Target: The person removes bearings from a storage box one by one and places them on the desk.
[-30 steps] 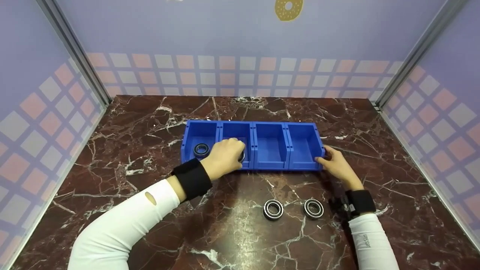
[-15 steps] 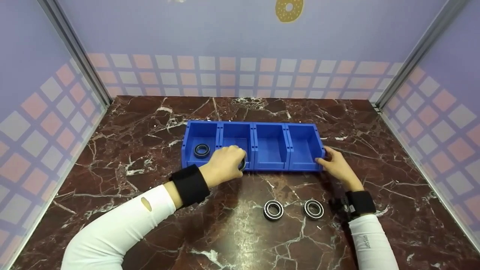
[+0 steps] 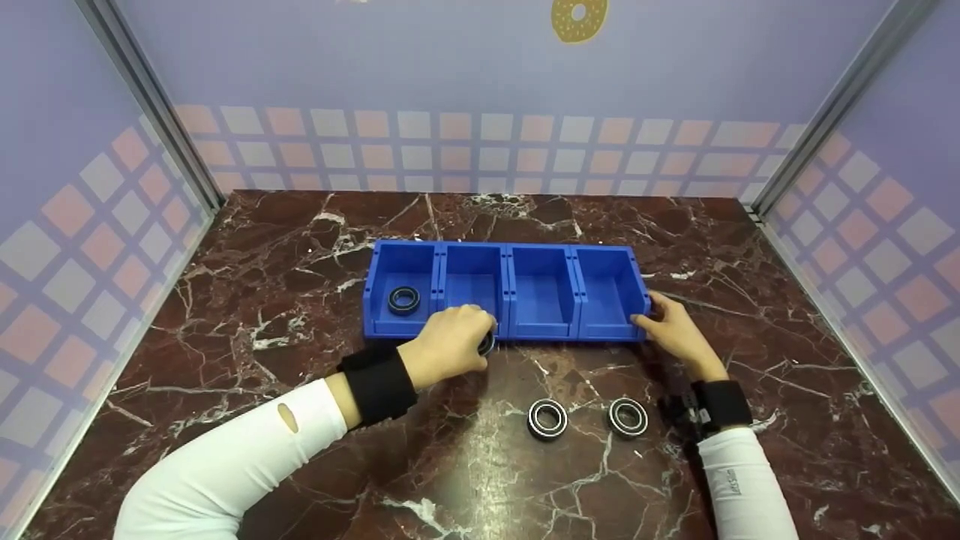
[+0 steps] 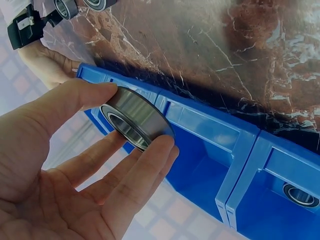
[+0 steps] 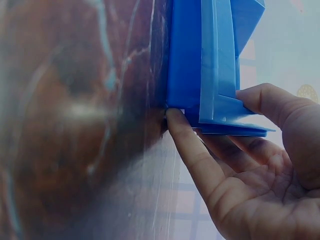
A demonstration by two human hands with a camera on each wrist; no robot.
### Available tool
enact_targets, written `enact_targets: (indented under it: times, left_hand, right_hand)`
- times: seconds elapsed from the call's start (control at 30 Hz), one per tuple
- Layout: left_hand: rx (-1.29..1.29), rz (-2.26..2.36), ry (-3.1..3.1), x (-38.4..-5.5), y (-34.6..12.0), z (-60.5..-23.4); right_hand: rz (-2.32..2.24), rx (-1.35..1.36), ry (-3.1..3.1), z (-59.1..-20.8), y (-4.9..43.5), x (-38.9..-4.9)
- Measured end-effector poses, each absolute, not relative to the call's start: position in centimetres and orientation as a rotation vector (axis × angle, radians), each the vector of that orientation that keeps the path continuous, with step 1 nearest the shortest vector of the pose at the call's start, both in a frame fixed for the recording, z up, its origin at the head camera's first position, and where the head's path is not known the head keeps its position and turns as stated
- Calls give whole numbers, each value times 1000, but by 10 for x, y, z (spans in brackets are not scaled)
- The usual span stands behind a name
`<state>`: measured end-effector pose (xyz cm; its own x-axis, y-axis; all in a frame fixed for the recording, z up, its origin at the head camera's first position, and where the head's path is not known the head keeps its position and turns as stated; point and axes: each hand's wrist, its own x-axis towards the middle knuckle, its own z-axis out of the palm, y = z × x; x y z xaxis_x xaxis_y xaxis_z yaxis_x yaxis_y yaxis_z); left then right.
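My left hand [image 3: 452,341] pinches a ball bearing [image 4: 137,117] between thumb and fingers, just at the front lip of the second compartment from the left. In the left wrist view the bearing is tilted, its steel outer ring showing. A row of joined blue bins [image 3: 541,331] stands on the table. Another bearing [image 3: 403,300] lies in the leftmost compartment. At the row's right end my right hand [image 3: 679,334] grips the side wall, thumb inside and fingers outside, as the right wrist view [image 5: 250,150] shows from close by.
Two more bearings lie flat on the marbled table [image 3: 337,465] in front of the bins: a left one [image 3: 547,419] and a right one [image 3: 627,418]. Patterned panels [image 3: 495,150] enclose the back and both sides.
My left hand has drawn back from inside the second compartment toward the front lip, carrying the bearing. My right hand and the bins stay where they were.
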<state>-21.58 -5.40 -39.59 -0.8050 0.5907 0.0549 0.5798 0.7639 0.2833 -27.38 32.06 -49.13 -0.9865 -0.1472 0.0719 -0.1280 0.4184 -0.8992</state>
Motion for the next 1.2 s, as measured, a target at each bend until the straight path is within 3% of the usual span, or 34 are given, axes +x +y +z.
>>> enact_targets:
  times: [0.97, 1.2]
  left_hand:
    - [1039, 465, 2863, -194, -61, -421]
    - [1073, 456, 2859, -187, -62, -427]
  right_hand:
    - [-1638, -254, 2666, -490, 319, -274]
    - [-1731, -361, 2636, -495, 323, -275]
